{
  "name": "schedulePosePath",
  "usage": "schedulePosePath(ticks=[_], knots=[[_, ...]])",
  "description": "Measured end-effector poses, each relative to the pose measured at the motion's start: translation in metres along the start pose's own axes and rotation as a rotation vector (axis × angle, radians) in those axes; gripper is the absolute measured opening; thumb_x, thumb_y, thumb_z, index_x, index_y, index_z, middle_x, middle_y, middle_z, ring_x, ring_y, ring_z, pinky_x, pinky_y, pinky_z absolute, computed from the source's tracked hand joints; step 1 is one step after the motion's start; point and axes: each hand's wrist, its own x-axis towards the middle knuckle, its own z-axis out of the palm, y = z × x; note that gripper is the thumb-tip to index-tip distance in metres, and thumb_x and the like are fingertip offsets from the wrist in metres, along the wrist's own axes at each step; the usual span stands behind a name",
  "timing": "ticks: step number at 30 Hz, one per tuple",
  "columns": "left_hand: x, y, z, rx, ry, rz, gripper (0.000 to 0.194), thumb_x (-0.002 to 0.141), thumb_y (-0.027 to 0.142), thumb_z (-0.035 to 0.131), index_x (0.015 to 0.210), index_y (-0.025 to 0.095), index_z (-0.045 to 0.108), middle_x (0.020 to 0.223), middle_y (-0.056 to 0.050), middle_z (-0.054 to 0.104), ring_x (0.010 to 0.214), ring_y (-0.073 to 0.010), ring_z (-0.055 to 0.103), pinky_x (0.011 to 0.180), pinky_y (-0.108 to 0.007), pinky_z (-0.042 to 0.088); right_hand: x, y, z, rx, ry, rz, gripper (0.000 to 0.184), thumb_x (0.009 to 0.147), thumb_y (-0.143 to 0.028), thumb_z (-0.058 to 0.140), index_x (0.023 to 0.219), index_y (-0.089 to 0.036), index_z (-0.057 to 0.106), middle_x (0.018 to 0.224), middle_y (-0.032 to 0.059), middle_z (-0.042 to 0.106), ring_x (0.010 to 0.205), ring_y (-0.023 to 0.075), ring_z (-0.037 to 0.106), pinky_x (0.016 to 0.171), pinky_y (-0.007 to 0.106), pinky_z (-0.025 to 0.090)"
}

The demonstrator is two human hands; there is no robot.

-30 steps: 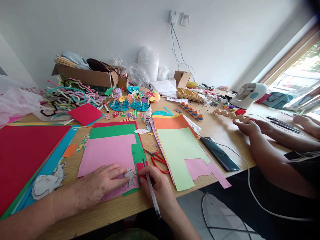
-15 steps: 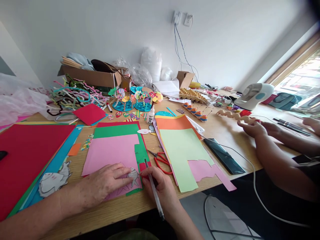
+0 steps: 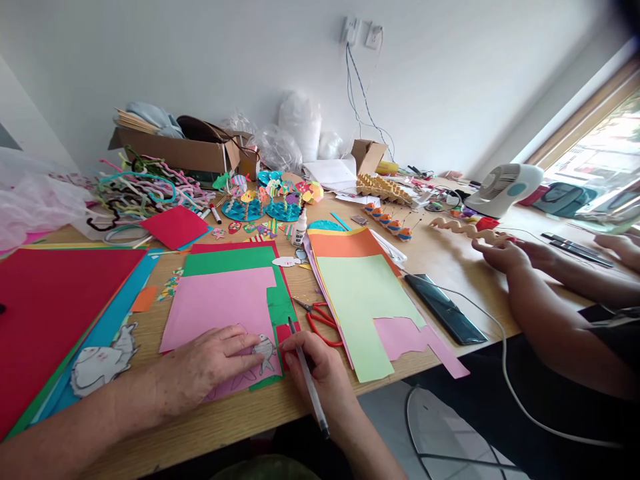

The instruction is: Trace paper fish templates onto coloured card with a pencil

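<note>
My left hand (image 3: 210, 363) lies flat on a pink paper sheet (image 3: 220, 300), its fingertips pressing a small paper fish cutout (image 3: 264, 348) near the sheet's right edge. Pencilled fish outlines show partly under that hand. In my right hand (image 3: 317, 367) is a pen (image 3: 311, 390) with a clear barrel, gripped between thumb and fingers beside the fish; its tip end is hidden by the fingers. Green paper (image 3: 283, 303) and red sheets lie beneath the pink one. Larger white fish cutouts (image 3: 97, 367) rest to the left of my left forearm.
Red-handled scissors (image 3: 323, 323) and a light green sheet (image 3: 355, 300) lie to the right. A glue bottle (image 3: 299, 229) stands behind, near finished paper fish models (image 3: 275, 197). At right, a co-worker's hands (image 3: 510, 253) hold a wavy cardboard strip (image 3: 460, 229) beyond a white cable (image 3: 505, 360).
The whole view has shifted slightly, so things sit a little further left. Both hands keep nearly the same pose on the fish cutout and the pen.
</note>
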Motion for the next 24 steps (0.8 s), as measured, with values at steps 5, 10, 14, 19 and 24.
schedulePosePath(ticks=[5,10,14,19,24], knots=[[-0.0026,-0.0032,0.0044,0.009,-0.039,0.012,0.044,0.092,0.011,0.045,0.133,0.024,0.053,0.134,-0.009,0.059,0.117,-0.0269,0.056,0.098,-0.039,0.046,-0.0007,0.0007,-0.0002,-0.022,-0.052,-0.005,0.016,0.08,-0.008,0.05,0.082,-0.018,0.062,0.068,0.0,0.06,0.064,0.0135,0.055,0.056,0.02,0.039],[-0.0009,-0.0017,0.0022,-0.038,-0.013,-0.009,0.042,0.094,0.011,0.043,0.131,0.027,0.054,0.131,-0.008,0.06,0.116,-0.025,0.057,0.098,-0.038,0.046,-0.0005,-0.0028,-0.002,-0.04,-0.123,0.019,0.018,0.079,-0.005,0.05,0.081,-0.018,0.063,0.069,-0.0005,0.059,0.065,0.0133,0.054,0.058,0.02,0.039],[-0.0016,0.0002,0.0016,-0.055,0.004,-0.038,0.048,0.094,0.01,0.042,0.136,0.032,0.049,0.13,-0.005,0.061,0.117,-0.0231,0.056,0.098,-0.035,0.046,0.0005,-0.0068,-0.004,-0.056,-0.151,0.018,0.019,0.08,-0.005,0.051,0.083,-0.018,0.064,0.07,-0.0002,0.06,0.065,0.0137,0.053,0.06,0.021,0.04],[-0.0021,0.003,0.0021,-0.042,0.021,-0.053,0.053,0.093,0.006,0.039,0.138,0.032,0.045,0.128,-0.005,0.061,0.116,-0.022,0.057,0.096,-0.032,0.047,0.0013,-0.0088,-0.0036,-0.076,-0.171,0.014,0.015,0.082,-0.006,0.057,0.083,-0.019,0.065,0.074,0.001,0.061,0.07,0.0152,0.055,0.063,0.022,0.041],[-0.0043,0.0009,0.0053,-0.092,0.02,-0.063,0.052,0.092,0.005,0.039,0.136,0.031,0.048,0.127,-0.005,0.061,0.116,-0.0209,0.056,0.098,-0.033,0.047,0.0022,-0.0088,-0.0019,-0.095,-0.172,-0.015,0.017,0.081,-0.003,0.058,0.083,-0.018,0.065,0.074,0.0015,0.062,0.071,0.0155,0.056,0.064,0.022,0.04]])
